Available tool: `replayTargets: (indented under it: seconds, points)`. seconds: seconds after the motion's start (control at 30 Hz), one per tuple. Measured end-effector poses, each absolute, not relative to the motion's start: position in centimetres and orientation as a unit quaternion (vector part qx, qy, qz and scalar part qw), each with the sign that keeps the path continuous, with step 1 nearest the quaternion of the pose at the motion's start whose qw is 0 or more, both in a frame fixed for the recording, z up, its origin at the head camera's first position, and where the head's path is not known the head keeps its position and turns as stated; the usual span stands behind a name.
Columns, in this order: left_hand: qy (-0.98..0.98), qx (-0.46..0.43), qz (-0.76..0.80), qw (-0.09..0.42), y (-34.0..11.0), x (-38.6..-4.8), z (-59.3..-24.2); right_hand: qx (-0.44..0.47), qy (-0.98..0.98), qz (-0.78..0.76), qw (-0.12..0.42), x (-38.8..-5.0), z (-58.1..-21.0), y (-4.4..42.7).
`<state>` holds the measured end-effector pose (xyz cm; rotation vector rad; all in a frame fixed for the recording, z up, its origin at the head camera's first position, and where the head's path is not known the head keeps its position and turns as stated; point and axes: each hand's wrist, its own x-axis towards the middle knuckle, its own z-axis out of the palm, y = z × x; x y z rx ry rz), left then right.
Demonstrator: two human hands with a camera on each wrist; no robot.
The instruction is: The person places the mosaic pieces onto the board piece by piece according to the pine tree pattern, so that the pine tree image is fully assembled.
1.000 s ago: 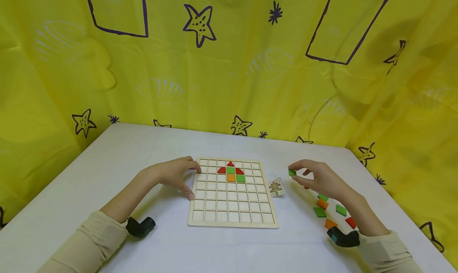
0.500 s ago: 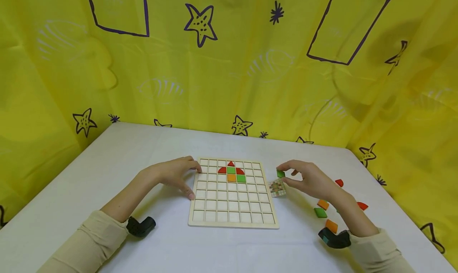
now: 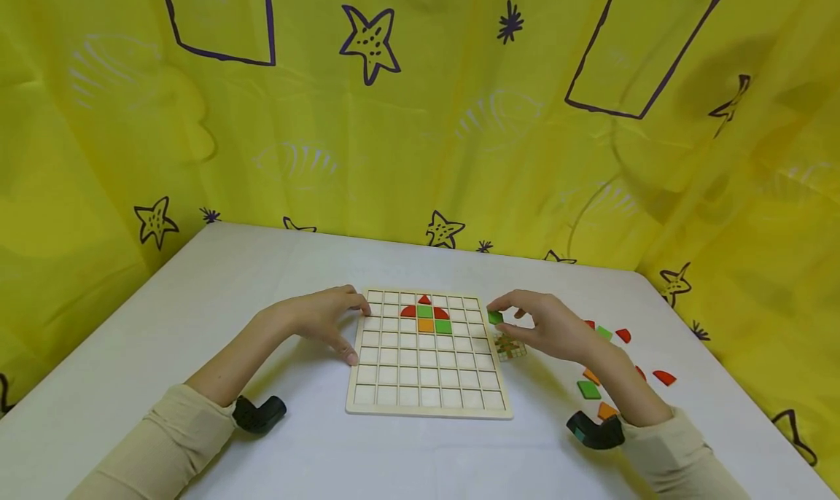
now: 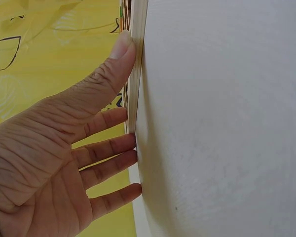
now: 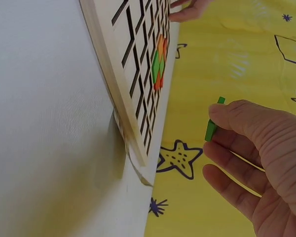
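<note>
A wooden grid board (image 3: 426, 376) lies on the white table, with red, green and orange pieces set in its upper middle cells. My left hand (image 3: 315, 321) touches the board's left edge, thumb and fingers spread; in the left wrist view the thumb of that hand (image 4: 64, 143) rests on the rim. Just off the board's right edge, my right hand (image 3: 547, 325) pinches a green piece (image 3: 495, 317) between thumb and finger. The right wrist view shows the green piece (image 5: 211, 129) raised above the surface in the right hand (image 5: 261, 158).
A small patterned card (image 3: 510, 347) lies beside the board's right edge, partly under the right hand. Several loose pieces, among them a green one (image 3: 588, 390) and a red one (image 3: 665, 377), are scattered at the right, some partly hidden by the forearm. A yellow curtain (image 3: 394, 135) hangs behind the table.
My right hand has moved left with the green piece, from beyond the card to near the board's right edge, uncovering some loose pieces. The left hand stays at the board's edge.
</note>
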<state>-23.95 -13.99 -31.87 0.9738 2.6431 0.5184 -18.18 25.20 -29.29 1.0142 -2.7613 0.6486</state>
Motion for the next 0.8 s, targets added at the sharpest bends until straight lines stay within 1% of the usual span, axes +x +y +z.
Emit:
replayTargets:
  seconds: [0.57, 0.8]
  points:
    - [0.914, 0.337, 0.178, 0.139, -13.9, -23.8, -31.7, 0.347, -0.913, 0.214, 0.029, -19.2, -29.3, 22.2]
    - [0.914, 0.336, 0.179, 0.142, -13.9, -23.8, -31.7, 0.364, -0.908, 0.206, 0.026, -19.6, -29.2, 20.9]
